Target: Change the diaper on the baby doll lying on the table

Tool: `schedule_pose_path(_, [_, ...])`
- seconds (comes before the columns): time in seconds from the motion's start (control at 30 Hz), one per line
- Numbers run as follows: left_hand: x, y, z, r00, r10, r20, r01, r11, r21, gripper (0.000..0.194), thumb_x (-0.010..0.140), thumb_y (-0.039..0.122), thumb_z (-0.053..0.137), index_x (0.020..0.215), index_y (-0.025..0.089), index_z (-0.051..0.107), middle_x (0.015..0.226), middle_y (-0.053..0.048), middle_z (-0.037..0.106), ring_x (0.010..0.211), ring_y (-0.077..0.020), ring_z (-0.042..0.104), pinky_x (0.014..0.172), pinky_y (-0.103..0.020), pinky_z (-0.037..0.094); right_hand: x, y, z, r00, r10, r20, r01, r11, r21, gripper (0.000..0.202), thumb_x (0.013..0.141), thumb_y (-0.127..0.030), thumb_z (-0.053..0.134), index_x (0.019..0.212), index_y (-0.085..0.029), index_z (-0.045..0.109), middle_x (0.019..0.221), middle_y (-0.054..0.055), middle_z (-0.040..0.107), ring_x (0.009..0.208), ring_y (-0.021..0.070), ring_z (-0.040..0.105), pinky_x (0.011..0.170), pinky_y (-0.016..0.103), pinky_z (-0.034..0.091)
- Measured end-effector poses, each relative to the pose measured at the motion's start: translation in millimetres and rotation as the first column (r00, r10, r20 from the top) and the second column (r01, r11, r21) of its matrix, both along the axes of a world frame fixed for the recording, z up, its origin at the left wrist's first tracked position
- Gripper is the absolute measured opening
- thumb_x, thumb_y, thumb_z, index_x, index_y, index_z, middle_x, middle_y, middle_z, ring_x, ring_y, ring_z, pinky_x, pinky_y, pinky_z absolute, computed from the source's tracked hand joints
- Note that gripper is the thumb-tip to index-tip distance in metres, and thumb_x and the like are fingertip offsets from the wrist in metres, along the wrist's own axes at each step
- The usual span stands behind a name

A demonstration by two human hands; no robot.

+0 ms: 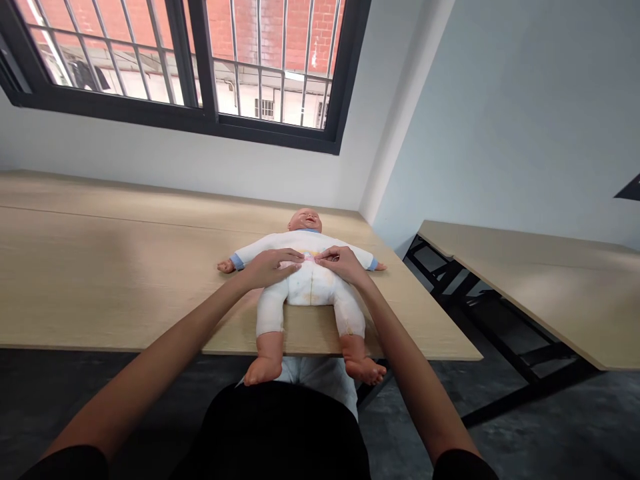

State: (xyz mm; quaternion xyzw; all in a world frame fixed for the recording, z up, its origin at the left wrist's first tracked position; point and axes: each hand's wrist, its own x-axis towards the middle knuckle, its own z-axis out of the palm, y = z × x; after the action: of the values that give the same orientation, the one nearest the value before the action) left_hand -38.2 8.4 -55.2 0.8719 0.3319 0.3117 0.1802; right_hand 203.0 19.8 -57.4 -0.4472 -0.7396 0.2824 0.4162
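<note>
A baby doll (310,287) in a white outfit with blue cuffs lies on its back on the wooden table (125,267). Its head points to the window side, its arms are spread, and its feet hang past the near edge. My left hand (275,265) is closed at the doll's waist from the left, thumb and fingers near a small pinkish piece of the clothing (310,258). From the right, my right hand (343,261) pinches at the same waist area. The fingertips of both hands are close together, and what exactly they grip is too small to tell.
Beyond the table is a wall with a barred, dark-framed window (210,120). A second wooden table (540,280) with black folding legs stands to the right, across a gap. The doll's feet overhang the near edge.
</note>
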Motion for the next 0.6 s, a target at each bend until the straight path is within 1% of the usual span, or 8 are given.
schedule_pose_path(0.2, [0.9,0.5,0.3,1.0,0.001,0.007,-0.001,1.0,-0.007,0.037,0.093,0.048,0.049,0.111,0.024,0.071,0.127,-0.003,0.067,0.109,-0.0226,0.064,0.072,-0.028,0.05,0.2,-0.7,0.3,0.999,0.005,-0.041,-0.005,1.0,-0.001,0.024,0.072,-0.038,0.074,0.079,-0.016,0.074,0.083,0.006,0.071,0.074,0.0188,0.061,0.067,0.029,0.046])
schedule_pose_path(0.3, [1.0,0.1,-0.1,1.0,0.005,0.01,-0.005,1.0,-0.016,0.037,0.093,0.047,0.05,0.112,0.024,0.07,0.127,-0.003,0.067,0.109,-0.022,0.063,0.072,-0.028,0.05,-1.7,-2.0,-0.5,0.999,0.007,-0.054,-0.007,1.0,0.001,0.029,0.07,-0.043,0.076,0.079,-0.015,0.072,0.08,0.005,0.069,0.069,0.0163,0.056,0.062,0.028,0.042])
schedule_pose_path(0.43, [1.0,-2.3,0.6,1.0,0.003,0.0,-0.003,0.999,-0.034,0.036,0.092,0.049,0.052,0.113,0.025,0.07,0.128,-0.002,0.066,0.107,-0.0213,0.063,0.072,-0.027,0.048,-4.4,-2.4,-0.3,0.996,0.029,-0.086,-0.033,0.999,-0.037,0.033,0.068,-0.045,0.076,0.08,-0.015,0.069,0.071,0.002,0.063,0.063,0.0133,0.048,0.059,0.026,0.037])
schedule_pose_path(0.53, [0.5,-4.6,5.4,1.0,0.002,0.008,-0.001,0.999,-0.047,0.037,0.087,0.051,0.06,0.114,0.027,0.068,0.126,-0.002,0.066,0.104,-0.0218,0.062,0.07,-0.027,0.046,-3.6,-4.2,6.9,0.997,0.049,-0.066,-0.051,0.998,-0.039,0.034,0.07,-0.045,0.075,0.084,-0.015,0.069,0.074,0.002,0.063,0.065,0.0139,0.049,0.06,0.026,0.038])
schedule_pose_path(0.6, [-1.2,-6.2,10.5,1.0,0.012,0.029,-0.012,1.0,-0.011,0.038,0.081,0.052,0.068,0.108,0.025,0.067,0.117,-0.003,0.066,0.095,-0.0207,0.061,0.069,-0.027,0.044,0.1,-9.7,14.8,0.998,0.043,-0.047,-0.044,0.999,-0.026,0.032,0.074,-0.046,0.072,0.087,-0.016,0.069,0.083,0.003,0.065,0.071,0.0156,0.053,0.064,0.027,0.041])
